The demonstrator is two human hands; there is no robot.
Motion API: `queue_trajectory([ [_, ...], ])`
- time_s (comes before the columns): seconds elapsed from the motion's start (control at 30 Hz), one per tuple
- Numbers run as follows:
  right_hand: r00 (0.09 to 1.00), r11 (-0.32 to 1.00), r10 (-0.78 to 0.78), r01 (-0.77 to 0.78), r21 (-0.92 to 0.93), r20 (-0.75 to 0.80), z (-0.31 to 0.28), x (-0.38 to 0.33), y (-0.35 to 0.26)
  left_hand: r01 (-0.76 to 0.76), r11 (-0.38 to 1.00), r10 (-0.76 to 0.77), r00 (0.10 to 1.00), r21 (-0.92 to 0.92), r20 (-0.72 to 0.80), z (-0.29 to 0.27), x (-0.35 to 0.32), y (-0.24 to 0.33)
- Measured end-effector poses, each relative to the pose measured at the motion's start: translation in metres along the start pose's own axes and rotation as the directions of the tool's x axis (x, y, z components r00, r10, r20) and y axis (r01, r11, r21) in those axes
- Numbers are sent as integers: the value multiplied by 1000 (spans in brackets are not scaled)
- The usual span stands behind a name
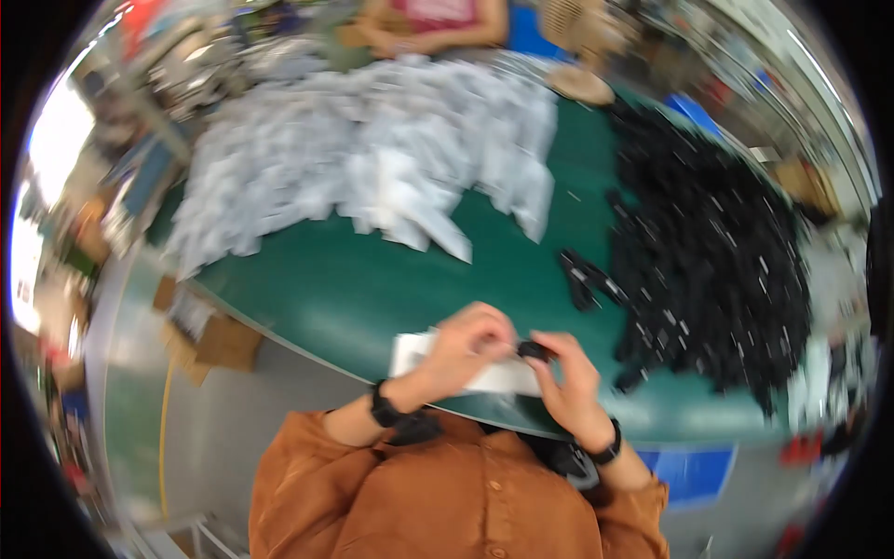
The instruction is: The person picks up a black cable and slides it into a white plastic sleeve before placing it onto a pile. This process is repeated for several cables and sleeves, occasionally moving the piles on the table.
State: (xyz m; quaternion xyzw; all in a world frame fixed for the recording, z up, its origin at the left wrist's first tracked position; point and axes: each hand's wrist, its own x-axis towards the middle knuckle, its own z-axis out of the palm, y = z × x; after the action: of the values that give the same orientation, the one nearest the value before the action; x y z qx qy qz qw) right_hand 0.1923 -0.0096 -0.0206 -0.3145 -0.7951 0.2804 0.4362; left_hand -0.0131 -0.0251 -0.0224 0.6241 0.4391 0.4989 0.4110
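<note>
Near the table's front edge, my right hand pinches a small dark black piece between thumb and fingers; blur hides its exact kind. Just to its left, my left hand has its fingers curled together close to that piece, and what they hold, if anything, cannot be made out. Under both hands lies a white flat sheet or bag on the green table. A couple of loose black strap-like pieces rest beyond my right hand.
A large heap of black pieces with small light marks covers the right side. Pale, translucent bags are spread along the far left. Another person's arms show across the table. An open cardboard box stands below the left edge.
</note>
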Motion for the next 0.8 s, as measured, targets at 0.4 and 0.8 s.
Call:
queue_trajectory([
  [0.4,966,688,82,122,-715,243,-51,23,104,-297,926,356,893,235,-274,-34,101,-19],
  [0.8,921,666,388,-299,-684,-25,-33,0,86,-31,999,22,827,-6,-562,-131,90,-45],
])
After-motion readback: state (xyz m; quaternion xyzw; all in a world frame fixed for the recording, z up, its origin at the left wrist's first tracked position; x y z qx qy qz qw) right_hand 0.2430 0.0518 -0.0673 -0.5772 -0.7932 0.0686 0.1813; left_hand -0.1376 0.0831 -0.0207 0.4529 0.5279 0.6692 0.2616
